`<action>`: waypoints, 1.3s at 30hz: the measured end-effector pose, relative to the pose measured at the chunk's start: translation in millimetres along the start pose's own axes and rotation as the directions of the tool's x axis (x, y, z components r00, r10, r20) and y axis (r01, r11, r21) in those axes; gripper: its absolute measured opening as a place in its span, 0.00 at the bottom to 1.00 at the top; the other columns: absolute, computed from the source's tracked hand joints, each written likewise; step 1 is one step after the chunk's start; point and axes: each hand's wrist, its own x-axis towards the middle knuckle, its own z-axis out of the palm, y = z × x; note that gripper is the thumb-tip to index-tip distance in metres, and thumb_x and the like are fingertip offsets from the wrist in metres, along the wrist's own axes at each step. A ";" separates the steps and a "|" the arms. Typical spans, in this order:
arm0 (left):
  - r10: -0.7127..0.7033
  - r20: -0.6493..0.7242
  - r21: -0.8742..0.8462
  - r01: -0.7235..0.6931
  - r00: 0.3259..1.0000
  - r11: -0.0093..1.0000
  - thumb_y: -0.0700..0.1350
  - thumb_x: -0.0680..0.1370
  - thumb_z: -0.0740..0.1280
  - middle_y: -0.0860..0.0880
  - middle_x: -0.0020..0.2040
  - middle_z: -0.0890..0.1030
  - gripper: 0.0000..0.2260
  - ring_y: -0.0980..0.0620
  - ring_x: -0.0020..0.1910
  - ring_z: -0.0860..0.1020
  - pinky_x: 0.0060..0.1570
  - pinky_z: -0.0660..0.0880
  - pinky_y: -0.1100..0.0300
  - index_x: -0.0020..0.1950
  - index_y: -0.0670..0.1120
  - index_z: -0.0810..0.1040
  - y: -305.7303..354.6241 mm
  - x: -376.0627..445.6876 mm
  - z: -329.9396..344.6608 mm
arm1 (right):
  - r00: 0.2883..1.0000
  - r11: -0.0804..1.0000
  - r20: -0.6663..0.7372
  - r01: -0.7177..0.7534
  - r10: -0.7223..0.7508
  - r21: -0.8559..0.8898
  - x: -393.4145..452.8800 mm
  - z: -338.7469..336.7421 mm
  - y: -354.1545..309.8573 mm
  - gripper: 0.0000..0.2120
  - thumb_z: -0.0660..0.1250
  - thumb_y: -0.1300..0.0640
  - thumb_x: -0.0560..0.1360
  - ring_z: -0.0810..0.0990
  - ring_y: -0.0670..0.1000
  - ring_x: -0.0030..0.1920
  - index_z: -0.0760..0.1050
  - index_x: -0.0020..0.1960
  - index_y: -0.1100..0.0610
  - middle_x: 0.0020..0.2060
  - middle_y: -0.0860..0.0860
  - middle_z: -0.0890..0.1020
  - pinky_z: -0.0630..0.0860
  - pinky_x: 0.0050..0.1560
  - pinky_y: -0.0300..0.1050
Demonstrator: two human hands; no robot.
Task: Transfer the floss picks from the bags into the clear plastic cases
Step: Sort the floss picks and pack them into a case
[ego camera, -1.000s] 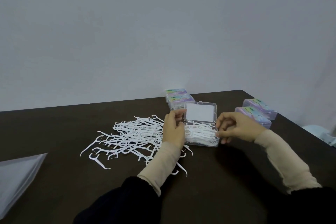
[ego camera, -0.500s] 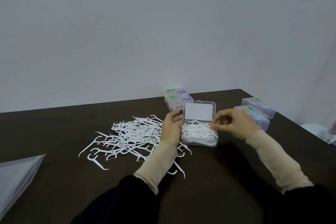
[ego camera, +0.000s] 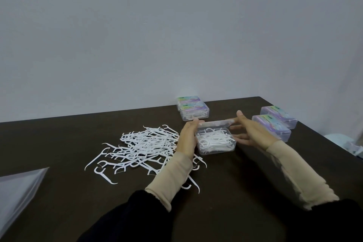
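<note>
I'm closing the filled case (ego camera: 215,142): lid (ego camera: 216,123) half down, left hand (ego camera: 188,138) at 9 o'clock, right hand (ego camera: 252,130) at 3, fingers straight, touching lid. Next, I reckon: press till it snaps.

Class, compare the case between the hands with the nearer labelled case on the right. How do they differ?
The case between the hands has its lid part-lowered; the right case is shut. The first shows a plain lid edge-on, the second a coloured label on top. The left hand and right hand flank the first; nothing touches the second. Both are clear plastic boxes.

Both hands (ego camera: 188,139) apparently flat, fingers extended
</note>
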 end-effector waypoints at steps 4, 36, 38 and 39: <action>0.001 0.002 0.154 -0.001 1.000 0.988 0.39 0.78 0.62 0.40 0.58 0.76 0.04 0.50 0.50 0.77 0.42 0.74 0.67 0.48 0.46 0.76 -4.0 -1.8 2.7 | 0.996 0.996 0.081 0.046 -0.039 -0.079 -0.6 0.5 1.8 0.10 0.58 0.55 0.79 0.74 0.50 0.56 0.71 0.59 0.54 0.62 0.55 0.74 0.74 0.55 0.42; 0.588 0.065 0.639 -0.486 0.806 0.596 0.28 0.73 0.60 0.46 0.53 0.76 0.13 0.60 0.51 0.71 0.50 0.61 0.82 0.51 0.40 0.79 15.0 13.6 -28.6 | 0.938 0.299 -0.162 -0.067 -0.307 -0.952 25.1 46.5 11.1 0.30 0.46 0.41 0.79 0.56 0.57 0.73 0.55 0.73 0.59 0.74 0.55 0.57 0.56 0.70 0.55; 0.591 0.087 0.635 -0.502 0.802 0.588 0.27 0.72 0.60 0.47 0.52 0.76 0.14 0.60 0.51 0.72 0.51 0.60 0.82 0.50 0.40 0.79 19.9 18.2 -27.3 | 0.927 0.258 -0.184 -0.099 -0.327 -0.961 38.4 48.9 9.1 0.29 0.47 0.42 0.80 0.60 0.58 0.70 0.58 0.71 0.62 0.72 0.58 0.61 0.59 0.68 0.54; 0.588 0.083 0.630 -0.500 0.805 0.595 0.27 0.71 0.60 0.48 0.51 0.76 0.14 0.59 0.51 0.72 0.51 0.61 0.82 0.49 0.41 0.79 23.1 21.5 -26.9 | 0.922 0.258 -0.196 -0.110 -0.335 -0.960 46.1 50.3 8.8 0.28 0.47 0.43 0.80 0.62 0.58 0.68 0.59 0.70 0.62 0.69 0.59 0.64 0.60 0.67 0.52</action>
